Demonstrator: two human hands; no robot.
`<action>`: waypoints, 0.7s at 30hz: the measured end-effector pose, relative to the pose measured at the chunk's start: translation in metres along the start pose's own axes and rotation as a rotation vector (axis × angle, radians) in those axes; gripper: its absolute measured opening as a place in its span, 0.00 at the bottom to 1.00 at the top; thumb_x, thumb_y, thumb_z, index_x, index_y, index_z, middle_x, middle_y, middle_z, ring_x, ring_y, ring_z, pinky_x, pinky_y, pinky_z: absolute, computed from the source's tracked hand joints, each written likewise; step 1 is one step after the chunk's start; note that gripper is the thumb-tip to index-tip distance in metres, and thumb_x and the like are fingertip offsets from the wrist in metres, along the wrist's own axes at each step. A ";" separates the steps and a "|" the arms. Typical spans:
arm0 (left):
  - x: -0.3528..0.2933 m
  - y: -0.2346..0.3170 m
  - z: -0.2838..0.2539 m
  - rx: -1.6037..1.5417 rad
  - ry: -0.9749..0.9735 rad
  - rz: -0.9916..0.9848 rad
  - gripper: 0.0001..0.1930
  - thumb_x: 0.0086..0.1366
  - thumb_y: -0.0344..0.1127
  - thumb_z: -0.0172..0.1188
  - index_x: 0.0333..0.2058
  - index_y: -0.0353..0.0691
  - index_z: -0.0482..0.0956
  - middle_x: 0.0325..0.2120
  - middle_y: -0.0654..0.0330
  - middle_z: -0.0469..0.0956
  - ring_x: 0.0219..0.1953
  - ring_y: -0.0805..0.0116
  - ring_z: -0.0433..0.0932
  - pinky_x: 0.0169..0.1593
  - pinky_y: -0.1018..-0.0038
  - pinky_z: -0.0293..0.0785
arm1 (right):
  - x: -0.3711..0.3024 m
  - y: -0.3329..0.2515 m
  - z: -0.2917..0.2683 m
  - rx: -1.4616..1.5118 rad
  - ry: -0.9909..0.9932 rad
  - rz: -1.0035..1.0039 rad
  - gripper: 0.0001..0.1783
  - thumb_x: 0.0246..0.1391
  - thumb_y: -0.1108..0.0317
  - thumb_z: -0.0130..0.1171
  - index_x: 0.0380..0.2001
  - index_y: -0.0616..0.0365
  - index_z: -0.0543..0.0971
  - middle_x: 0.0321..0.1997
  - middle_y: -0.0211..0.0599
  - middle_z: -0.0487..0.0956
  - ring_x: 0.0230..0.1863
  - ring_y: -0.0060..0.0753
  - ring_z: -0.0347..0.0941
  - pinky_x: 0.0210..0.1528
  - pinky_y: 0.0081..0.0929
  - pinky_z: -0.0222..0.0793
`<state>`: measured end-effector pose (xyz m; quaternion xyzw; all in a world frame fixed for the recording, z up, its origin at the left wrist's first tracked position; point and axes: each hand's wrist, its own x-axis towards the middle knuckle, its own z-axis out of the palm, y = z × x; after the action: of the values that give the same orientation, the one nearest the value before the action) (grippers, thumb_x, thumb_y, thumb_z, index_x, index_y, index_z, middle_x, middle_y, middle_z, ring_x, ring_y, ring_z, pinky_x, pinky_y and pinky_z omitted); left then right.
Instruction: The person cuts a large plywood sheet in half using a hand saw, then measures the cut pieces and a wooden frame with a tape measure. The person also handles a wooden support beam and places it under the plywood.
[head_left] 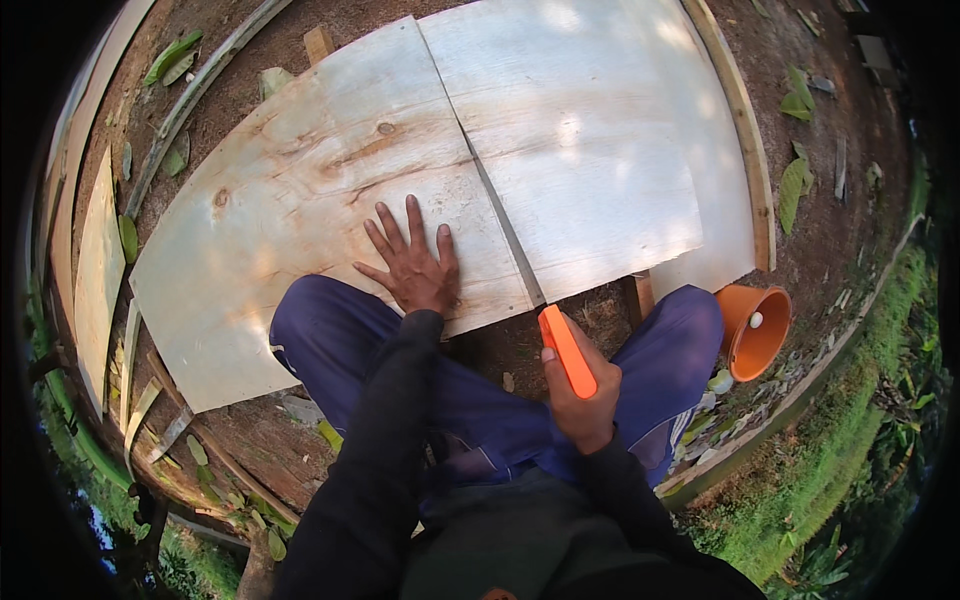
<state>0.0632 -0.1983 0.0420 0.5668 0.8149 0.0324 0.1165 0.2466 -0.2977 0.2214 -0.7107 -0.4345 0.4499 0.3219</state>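
Note:
My right hand [588,405] is wrapped round the orange handle [567,350] of a handsaw. The saw's thin grey blade [505,225] points away from me, lying along a dark straight line that divides a pale plywood sheet [300,200] from the plywood part [590,170] on its right. Flat on the left part, beside the blade, rests my left hand [413,265] with its fingers spread. Brown grain streaks and knots mark the wood there. Whether the blade's teeth are inside the gap is too fine to tell.
A tipped orange-brown pot [738,335] with a small white round thing inside lies by my right knee. Another pale sheet [722,210] and a long wooden strip [740,130] border the plywood's right side. Wood offcuts [98,285] and leaves [790,195] are scattered over brown soil.

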 end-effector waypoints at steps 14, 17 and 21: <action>0.003 0.002 -0.004 0.008 -0.042 -0.010 0.43 0.69 0.71 0.48 0.78 0.64 0.50 0.81 0.57 0.35 0.81 0.48 0.31 0.69 0.22 0.22 | -0.041 0.000 -0.017 -0.066 -0.010 -0.135 0.25 0.60 0.75 0.64 0.60 0.71 0.77 0.41 0.48 0.86 0.38 0.23 0.81 0.44 0.26 0.78; 0.004 0.005 -0.005 0.016 -0.032 -0.002 0.44 0.68 0.72 0.49 0.78 0.63 0.50 0.81 0.57 0.35 0.81 0.48 0.31 0.69 0.21 0.23 | -0.033 -0.006 -0.020 0.028 -0.008 -0.073 0.25 0.59 0.77 0.64 0.60 0.72 0.78 0.43 0.50 0.86 0.39 0.25 0.82 0.45 0.26 0.79; 0.002 0.009 -0.004 0.004 -0.033 0.019 0.45 0.68 0.72 0.49 0.78 0.63 0.50 0.81 0.57 0.36 0.81 0.47 0.32 0.68 0.21 0.24 | 0.045 -0.007 0.019 0.072 -0.005 -0.061 0.23 0.60 0.73 0.65 0.58 0.70 0.79 0.36 0.49 0.86 0.35 0.25 0.82 0.40 0.30 0.78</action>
<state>0.0696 -0.1932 0.0472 0.5751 0.8076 0.0225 0.1286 0.2364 -0.2529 0.2034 -0.6840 -0.4405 0.4568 0.3598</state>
